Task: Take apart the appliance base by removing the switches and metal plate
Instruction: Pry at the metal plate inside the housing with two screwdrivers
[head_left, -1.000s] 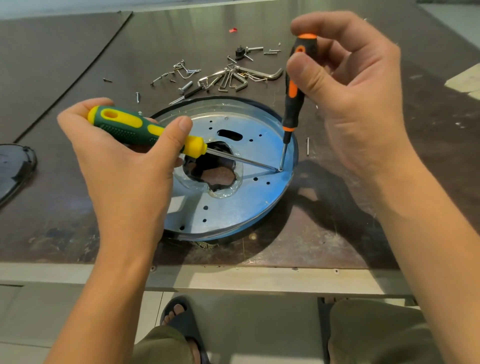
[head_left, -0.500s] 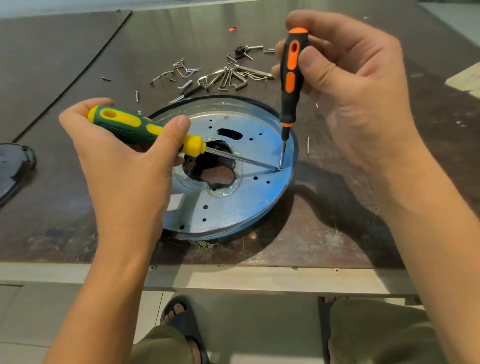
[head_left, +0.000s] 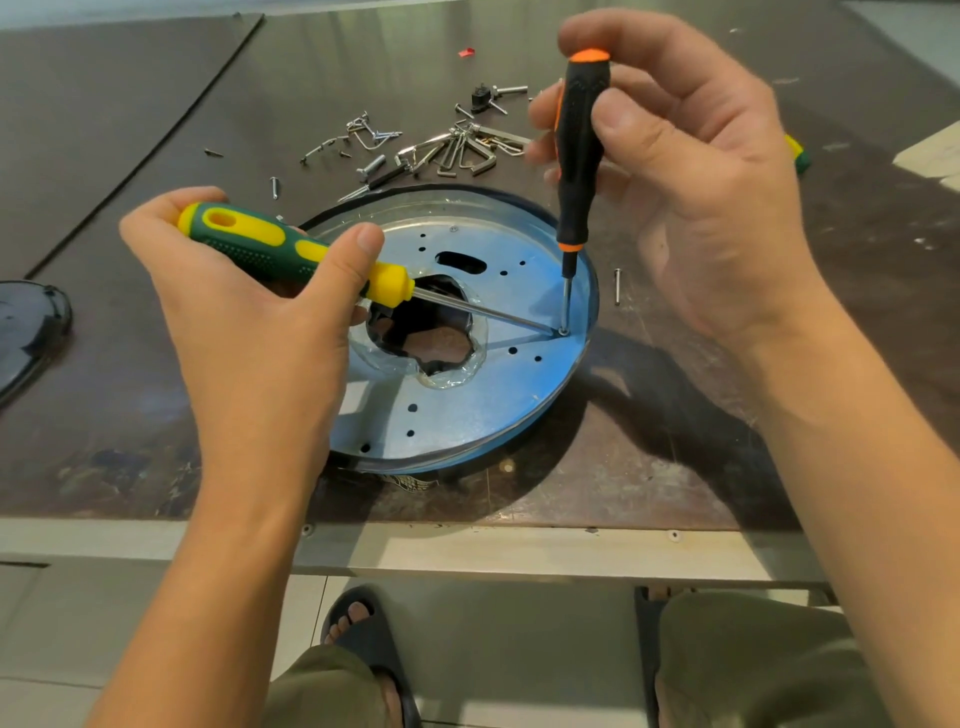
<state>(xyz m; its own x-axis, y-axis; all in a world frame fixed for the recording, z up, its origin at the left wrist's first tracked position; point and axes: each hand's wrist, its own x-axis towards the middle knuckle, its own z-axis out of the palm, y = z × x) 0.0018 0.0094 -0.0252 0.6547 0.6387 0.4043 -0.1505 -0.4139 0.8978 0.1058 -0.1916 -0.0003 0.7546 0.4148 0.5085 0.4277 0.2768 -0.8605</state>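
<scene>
Your left hand (head_left: 249, 312) grips the green-and-yellow screwdriver (head_left: 270, 249), shaft laid low across the metal plate (head_left: 467, 410), tip at a screw (head_left: 563, 330) near the right rim. Your right hand (head_left: 701, 197) pinches the black-and-orange screwdriver (head_left: 579, 150) upright on that same screw (both tips meet there). Loose hardware (head_left: 447, 150) sits behind on the table (head_left: 675, 467).

Work surface: dark brown table (head_left: 675, 467), scuffed, with a pale metal strip along the near edge. Round appliance base (head_left: 467, 410) sat near the front, centre. One screw (head_left: 617, 286) lay just right of it, another screw (head_left: 274, 187) to its far left. Behind it lay a scatter of screws and bent wire clips (head_left: 363, 135), a bunch of hex keys (head_left: 467, 153), a small black part (head_left: 480, 98) and a red scrap (head_left: 466, 52). A dark glossy piece (head_left: 26, 332) lay at the left edge.
</scene>
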